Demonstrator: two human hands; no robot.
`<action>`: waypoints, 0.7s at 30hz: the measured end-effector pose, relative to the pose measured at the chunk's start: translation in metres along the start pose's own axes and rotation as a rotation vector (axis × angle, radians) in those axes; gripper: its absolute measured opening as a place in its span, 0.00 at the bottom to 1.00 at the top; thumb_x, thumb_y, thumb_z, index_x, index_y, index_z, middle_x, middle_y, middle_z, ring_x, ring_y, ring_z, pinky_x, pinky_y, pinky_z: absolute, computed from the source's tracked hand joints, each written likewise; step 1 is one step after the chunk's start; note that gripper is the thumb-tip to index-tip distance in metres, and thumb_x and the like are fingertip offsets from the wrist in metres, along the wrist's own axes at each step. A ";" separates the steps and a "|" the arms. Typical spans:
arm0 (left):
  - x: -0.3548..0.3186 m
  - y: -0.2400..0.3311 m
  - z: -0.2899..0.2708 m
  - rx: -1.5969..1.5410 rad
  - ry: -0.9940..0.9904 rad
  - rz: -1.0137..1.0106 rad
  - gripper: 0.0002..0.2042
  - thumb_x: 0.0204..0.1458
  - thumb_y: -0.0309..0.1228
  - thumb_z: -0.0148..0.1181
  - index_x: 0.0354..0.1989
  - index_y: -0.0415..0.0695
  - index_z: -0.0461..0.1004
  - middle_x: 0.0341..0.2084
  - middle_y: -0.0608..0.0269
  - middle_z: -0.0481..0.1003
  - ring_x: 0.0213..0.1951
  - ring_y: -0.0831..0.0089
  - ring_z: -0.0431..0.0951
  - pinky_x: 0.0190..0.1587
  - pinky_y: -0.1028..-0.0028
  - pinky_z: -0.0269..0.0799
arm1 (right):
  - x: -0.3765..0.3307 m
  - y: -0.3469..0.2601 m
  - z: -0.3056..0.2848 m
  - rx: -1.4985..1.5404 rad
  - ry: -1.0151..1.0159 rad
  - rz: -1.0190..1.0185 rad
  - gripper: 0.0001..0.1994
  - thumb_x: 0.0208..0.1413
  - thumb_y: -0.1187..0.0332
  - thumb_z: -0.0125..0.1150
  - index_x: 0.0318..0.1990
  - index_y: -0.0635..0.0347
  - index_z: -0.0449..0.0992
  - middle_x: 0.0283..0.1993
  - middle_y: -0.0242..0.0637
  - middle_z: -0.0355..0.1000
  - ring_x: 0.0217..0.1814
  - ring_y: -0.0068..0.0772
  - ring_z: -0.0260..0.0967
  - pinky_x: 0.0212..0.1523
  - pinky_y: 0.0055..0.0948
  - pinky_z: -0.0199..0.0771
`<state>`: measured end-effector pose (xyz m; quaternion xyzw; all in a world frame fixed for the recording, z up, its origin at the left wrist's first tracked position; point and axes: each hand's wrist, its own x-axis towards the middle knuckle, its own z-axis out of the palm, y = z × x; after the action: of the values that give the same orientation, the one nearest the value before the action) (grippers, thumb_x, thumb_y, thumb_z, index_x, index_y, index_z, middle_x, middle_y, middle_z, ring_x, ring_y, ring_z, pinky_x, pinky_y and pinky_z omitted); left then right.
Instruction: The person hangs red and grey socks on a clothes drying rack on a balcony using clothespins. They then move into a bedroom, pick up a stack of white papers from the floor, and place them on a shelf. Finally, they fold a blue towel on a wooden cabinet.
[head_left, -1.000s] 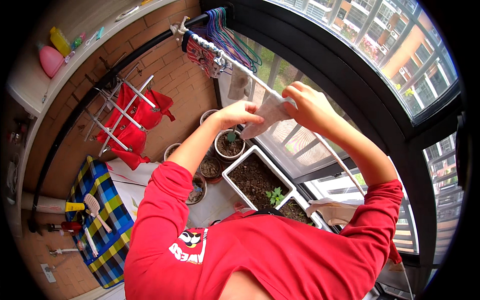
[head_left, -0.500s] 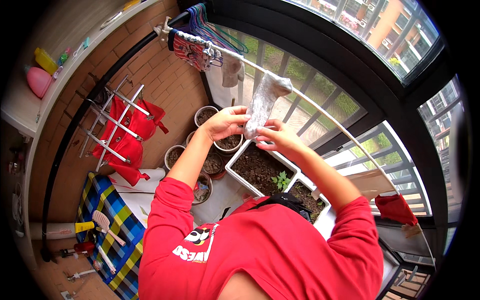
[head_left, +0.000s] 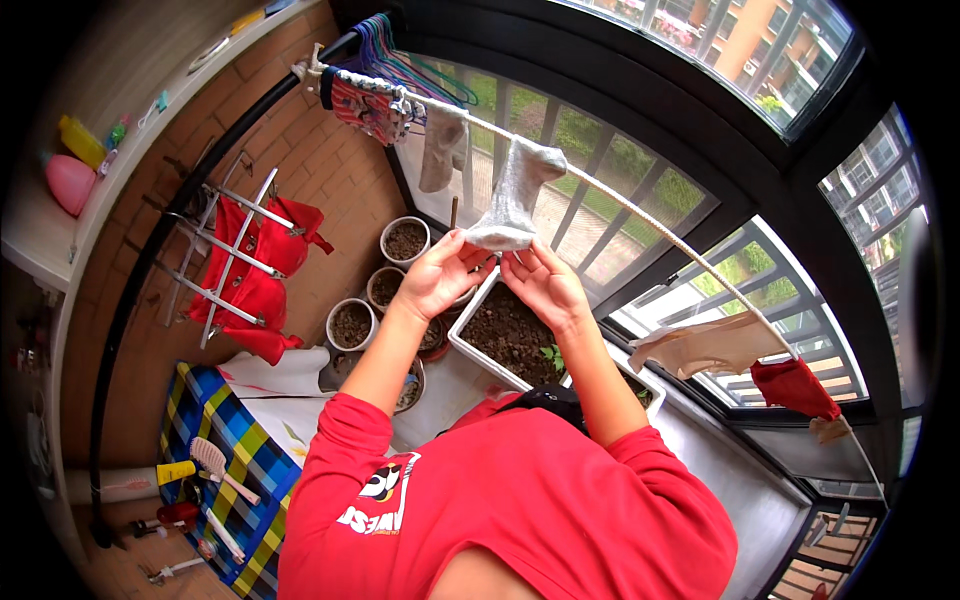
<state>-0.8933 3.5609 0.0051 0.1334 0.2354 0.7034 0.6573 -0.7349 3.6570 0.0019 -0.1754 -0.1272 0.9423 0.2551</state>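
Observation:
A light grey sock [head_left: 513, 195] hangs over the white rope line [head_left: 640, 213], its lower end stretched wide between my two hands. My left hand [head_left: 440, 280] holds the left corner of that end, thumb at the fabric, fingers partly curled below. My right hand [head_left: 547, 287] has the right corner, palm turned up and fingers bent behind the cloth. Just left of it on the line hangs another grey sock [head_left: 440, 150], touched by neither hand.
Potted soil stands below my hands: a white planter [head_left: 476, 350] and several round pots [head_left: 408, 241]. Hangers [head_left: 385, 50] and patterned cloth [head_left: 370, 105] crowd the line's left end. Left is a metal rack [head_left: 240, 250] with red cloth. Beige cloth [head_left: 705, 345] hangs right.
Both hands have shifted slightly down the sock and turned palms up. The sock's lower end, narrow before, is now spread wide between them. The view has shifted slightly.

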 end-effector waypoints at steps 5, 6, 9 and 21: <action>0.007 -0.018 -0.002 -0.159 -0.058 0.065 0.06 0.56 0.33 0.46 0.37 0.47 0.67 0.40 0.62 0.71 0.44 0.70 0.70 0.49 0.63 0.66 | 0.000 0.007 -0.004 0.044 -0.108 -0.027 0.11 0.58 0.67 0.47 0.47 0.56 0.66 0.44 0.32 0.68 0.47 0.28 0.64 0.51 0.31 0.65; 0.008 -0.019 -0.002 -0.121 -0.091 0.068 0.12 0.59 0.37 0.40 0.43 0.45 0.67 0.44 0.60 0.70 0.47 0.67 0.69 0.51 0.63 0.63 | 0.000 0.007 -0.006 -0.064 -0.161 -0.084 0.11 0.58 0.66 0.47 0.48 0.54 0.64 0.46 0.31 0.67 0.47 0.25 0.64 0.48 0.28 0.66; 0.010 -0.017 0.002 -0.088 -0.108 0.091 0.11 0.59 0.37 0.39 0.41 0.46 0.66 0.43 0.60 0.70 0.46 0.68 0.69 0.49 0.63 0.64 | 0.000 0.005 -0.011 -0.142 -0.272 -0.116 0.12 0.58 0.66 0.46 0.49 0.54 0.63 0.48 0.30 0.66 0.47 0.24 0.63 0.44 0.25 0.67; 0.022 -0.015 -0.002 0.088 -0.038 0.124 0.05 0.59 0.36 0.40 0.38 0.52 0.61 0.39 0.67 0.68 0.43 0.74 0.68 0.44 0.67 0.65 | 0.009 0.003 -0.020 -0.231 -0.305 -0.130 0.12 0.58 0.65 0.46 0.49 0.54 0.62 0.51 0.32 0.64 0.54 0.28 0.60 0.51 0.34 0.62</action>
<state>-0.8839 3.5823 -0.0072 0.1897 0.2450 0.7291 0.6102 -0.7357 3.6619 -0.0196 -0.0504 -0.2824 0.9187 0.2714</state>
